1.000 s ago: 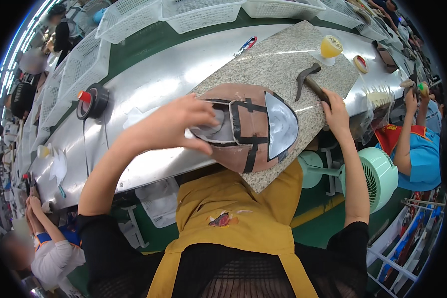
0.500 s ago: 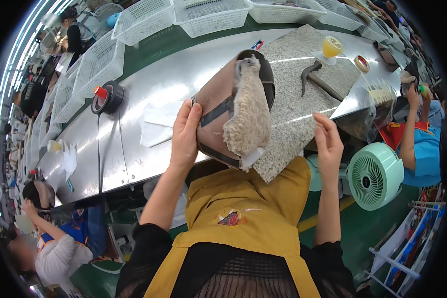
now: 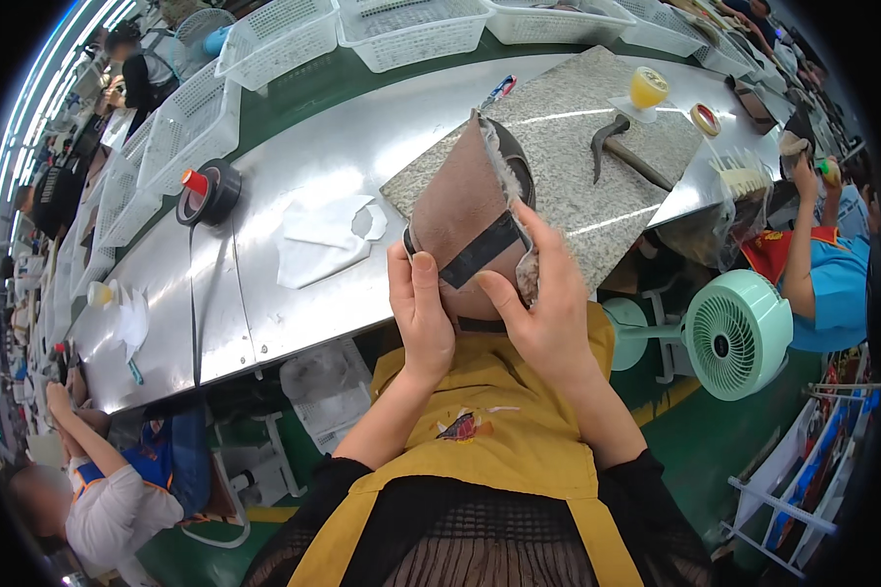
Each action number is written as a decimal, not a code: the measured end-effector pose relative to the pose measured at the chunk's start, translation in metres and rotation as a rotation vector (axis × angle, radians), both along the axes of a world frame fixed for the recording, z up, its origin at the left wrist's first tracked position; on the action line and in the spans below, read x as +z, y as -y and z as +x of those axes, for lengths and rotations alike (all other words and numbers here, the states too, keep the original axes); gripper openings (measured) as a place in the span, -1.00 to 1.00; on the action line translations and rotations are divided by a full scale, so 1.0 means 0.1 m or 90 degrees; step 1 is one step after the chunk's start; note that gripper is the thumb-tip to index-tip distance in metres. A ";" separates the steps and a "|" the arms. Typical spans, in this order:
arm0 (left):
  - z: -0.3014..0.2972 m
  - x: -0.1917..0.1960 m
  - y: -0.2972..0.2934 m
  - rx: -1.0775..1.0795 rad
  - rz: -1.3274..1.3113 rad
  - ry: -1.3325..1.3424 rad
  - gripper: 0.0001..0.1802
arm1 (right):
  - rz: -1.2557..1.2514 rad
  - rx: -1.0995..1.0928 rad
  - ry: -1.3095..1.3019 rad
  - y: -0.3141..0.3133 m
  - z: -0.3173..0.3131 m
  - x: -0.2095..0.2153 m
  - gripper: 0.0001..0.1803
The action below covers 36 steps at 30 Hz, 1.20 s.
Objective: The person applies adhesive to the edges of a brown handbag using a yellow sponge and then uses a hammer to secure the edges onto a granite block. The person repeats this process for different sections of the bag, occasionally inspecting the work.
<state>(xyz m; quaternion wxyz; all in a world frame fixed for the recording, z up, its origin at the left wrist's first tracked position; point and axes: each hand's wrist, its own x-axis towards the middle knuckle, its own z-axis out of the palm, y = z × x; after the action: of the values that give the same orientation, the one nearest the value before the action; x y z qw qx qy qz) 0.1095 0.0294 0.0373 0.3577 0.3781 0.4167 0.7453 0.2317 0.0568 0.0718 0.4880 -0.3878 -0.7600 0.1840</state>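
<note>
A brown, fleece-lined boot upper is held up between both my hands over the table's near edge. Its pale fleece shows along the right-hand edge, and a black strip crosses its lower part. My left hand grips the lower left side, thumb on the brown face. On the right side, my right hand pinches the edge beside the strip, its thumb in front and fingers along the fleece. The fingers behind the upper are hidden. A speckled stone slab lies just beyond, partly covered by the upper.
On the slab are a hammer and a yellow pot. White sheet pieces and a black tape roll sit leftward. White baskets line the far side. A green fan stands right; co-workers sit at both sides.
My right hand has come in from the right and taken hold of the upper's right edge. The upper has turned, so its brown face now shows more and the fleece less.
</note>
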 end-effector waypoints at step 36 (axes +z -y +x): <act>-0.15 0.30 -0.24 -0.304 -0.476 0.552 -0.37 | -0.203 -0.270 0.020 0.01 1.76 -0.72 -0.86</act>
<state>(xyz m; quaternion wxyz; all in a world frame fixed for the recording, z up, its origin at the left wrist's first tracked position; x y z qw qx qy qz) 0.0949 0.0536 0.0669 0.7598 -0.0276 0.3703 0.5338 0.4074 0.0553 -0.0004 0.4362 -0.6133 -0.6307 0.1892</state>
